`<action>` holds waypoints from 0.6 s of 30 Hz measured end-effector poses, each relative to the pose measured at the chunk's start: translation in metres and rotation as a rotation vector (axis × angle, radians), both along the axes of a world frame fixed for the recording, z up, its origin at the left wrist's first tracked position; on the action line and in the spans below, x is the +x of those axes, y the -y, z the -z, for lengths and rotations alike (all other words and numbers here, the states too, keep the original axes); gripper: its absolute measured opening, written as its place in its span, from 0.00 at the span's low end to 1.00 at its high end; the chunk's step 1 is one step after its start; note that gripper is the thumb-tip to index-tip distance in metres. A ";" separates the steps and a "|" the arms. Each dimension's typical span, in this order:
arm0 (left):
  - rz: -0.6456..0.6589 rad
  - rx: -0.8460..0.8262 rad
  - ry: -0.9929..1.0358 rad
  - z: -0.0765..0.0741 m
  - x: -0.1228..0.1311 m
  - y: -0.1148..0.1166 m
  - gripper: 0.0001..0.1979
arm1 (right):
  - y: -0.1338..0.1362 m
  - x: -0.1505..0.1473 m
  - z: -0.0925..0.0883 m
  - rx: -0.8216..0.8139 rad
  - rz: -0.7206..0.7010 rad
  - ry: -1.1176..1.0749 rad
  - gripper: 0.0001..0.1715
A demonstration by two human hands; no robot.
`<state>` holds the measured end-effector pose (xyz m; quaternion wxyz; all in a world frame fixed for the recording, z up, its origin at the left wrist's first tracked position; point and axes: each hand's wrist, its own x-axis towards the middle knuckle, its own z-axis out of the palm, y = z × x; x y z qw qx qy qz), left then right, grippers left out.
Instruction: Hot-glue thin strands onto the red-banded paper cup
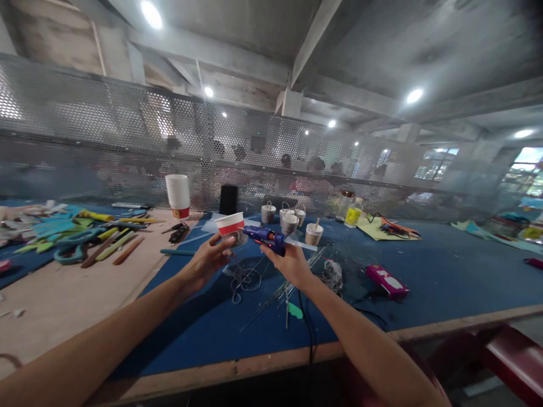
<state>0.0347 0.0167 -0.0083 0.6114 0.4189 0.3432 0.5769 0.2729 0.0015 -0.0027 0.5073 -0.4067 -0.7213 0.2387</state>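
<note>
My left hand [211,257] is closed round the lower part of a red and white paper cup [231,225], which tilts slightly above the table. A blue glue gun [265,236] sits in my right hand [289,261], its tip pointing left at the cup's side. Whether the tip touches the cup I cannot tell. The gun's black cord [309,328] runs down over the table's front edge. Below my hands lie grey string [246,280], thin wire-like strands [278,297] and a green scrap [295,311]. A grey string bundle [332,274] rests right of my right hand.
Several small grey-wrapped cups [289,223] stand behind my hands. A paper cup stack [178,195] and a black phone [229,199] are at the back, before a perforated screen [254,141]. Scissors [76,243] and tools lie left; a magenta device [386,281] lies right.
</note>
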 end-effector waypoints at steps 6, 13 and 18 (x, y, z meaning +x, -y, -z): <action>0.011 0.013 -0.018 -0.001 -0.001 0.001 0.22 | -0.008 0.002 0.008 0.237 0.140 0.229 0.22; 0.002 0.014 -0.014 0.002 -0.003 -0.001 0.22 | -0.011 0.005 0.008 0.316 0.209 0.358 0.18; 0.013 0.026 -0.017 0.002 -0.002 0.000 0.21 | -0.009 0.006 0.010 0.355 0.214 0.423 0.15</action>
